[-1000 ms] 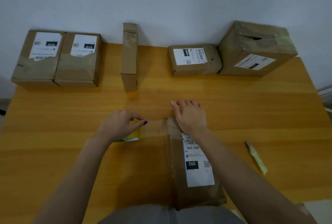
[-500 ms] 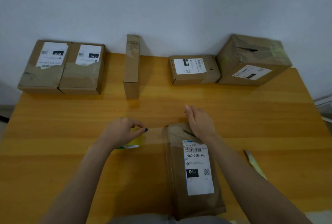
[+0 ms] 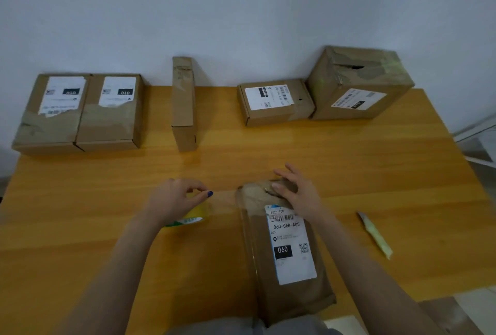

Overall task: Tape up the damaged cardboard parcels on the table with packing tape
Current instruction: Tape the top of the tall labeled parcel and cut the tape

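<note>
A long brown parcel (image 3: 284, 289) with a white "060" label lies in front of me on the wooden table (image 3: 349, 162). My left hand (image 3: 174, 200) grips a yellow-green tape roll (image 3: 193, 213) just left of the parcel's far end. A clear strip of tape (image 3: 224, 200) stretches from the roll to the parcel's far end. My right hand (image 3: 298, 195) lies over that far end with fingers spread, the thumb pressing on the cardboard.
A pale yellow-green cutter (image 3: 375, 235) lies to the right. Along the wall stand two labelled boxes (image 3: 77, 114) side by side, a narrow upright box (image 3: 183, 103), a small flat labelled box (image 3: 276, 102) and a large torn box (image 3: 359, 85).
My right hand has slid from the parcel's far edge onto its top and spread its fingers. The left hand with the roll has stayed in place. The camera tilted slightly.
</note>
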`<state>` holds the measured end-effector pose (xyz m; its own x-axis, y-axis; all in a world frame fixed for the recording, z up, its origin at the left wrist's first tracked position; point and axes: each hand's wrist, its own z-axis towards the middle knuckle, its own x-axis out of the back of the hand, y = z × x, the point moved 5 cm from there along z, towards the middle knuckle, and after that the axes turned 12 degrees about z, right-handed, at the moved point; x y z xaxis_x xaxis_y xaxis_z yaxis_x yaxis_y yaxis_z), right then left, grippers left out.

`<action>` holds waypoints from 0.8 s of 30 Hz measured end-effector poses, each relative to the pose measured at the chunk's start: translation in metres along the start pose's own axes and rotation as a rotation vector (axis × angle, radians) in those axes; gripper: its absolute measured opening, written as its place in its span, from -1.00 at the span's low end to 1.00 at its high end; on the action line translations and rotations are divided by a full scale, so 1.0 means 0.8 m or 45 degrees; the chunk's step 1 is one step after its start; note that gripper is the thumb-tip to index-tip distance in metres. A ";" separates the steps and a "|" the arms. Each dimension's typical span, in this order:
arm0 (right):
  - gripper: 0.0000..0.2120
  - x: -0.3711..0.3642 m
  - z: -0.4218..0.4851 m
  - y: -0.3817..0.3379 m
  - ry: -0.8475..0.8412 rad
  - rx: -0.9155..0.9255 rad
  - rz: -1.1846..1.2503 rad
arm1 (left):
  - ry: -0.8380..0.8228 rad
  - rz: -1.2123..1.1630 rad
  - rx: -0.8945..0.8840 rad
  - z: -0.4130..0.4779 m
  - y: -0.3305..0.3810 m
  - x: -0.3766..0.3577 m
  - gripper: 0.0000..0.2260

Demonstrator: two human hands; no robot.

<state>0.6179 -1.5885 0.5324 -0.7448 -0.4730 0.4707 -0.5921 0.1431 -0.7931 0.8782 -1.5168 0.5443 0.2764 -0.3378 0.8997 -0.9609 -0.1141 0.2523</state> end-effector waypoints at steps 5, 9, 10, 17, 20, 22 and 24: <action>-0.41 -0.005 -0.013 0.011 -0.097 -0.116 0.198 | 0.005 -0.004 -0.003 0.001 -0.005 -0.001 -0.72; -0.44 0.000 -0.024 0.019 -0.245 -0.184 0.445 | -0.020 0.027 -0.008 0.000 -0.003 -0.001 -0.71; -0.48 0.001 -0.025 0.016 -0.251 -0.182 0.454 | -0.027 0.045 -0.024 0.000 -0.002 0.000 -0.71; 0.11 -0.037 -0.054 -0.028 -0.027 -0.348 -0.374 | -0.091 -0.062 -0.031 -0.004 0.000 0.008 -0.73; 0.27 -0.065 -0.060 -0.028 -0.143 -0.362 -0.629 | -0.080 -0.099 -0.025 -0.009 -0.003 0.013 -0.74; 0.26 -0.062 -0.058 -0.029 -0.149 -0.371 -0.577 | -0.084 -0.137 -0.022 -0.013 -0.001 0.018 -0.74; 0.23 -0.049 -0.055 -0.030 -0.166 -0.359 -0.430 | -0.095 -0.194 -0.027 -0.017 0.003 0.024 -0.75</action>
<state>0.6482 -1.5355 0.5500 -0.4616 -0.6368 0.6176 -0.8690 0.1846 -0.4591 0.8807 -1.5107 0.5668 0.4190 -0.3869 0.8215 -0.9076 -0.1500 0.3922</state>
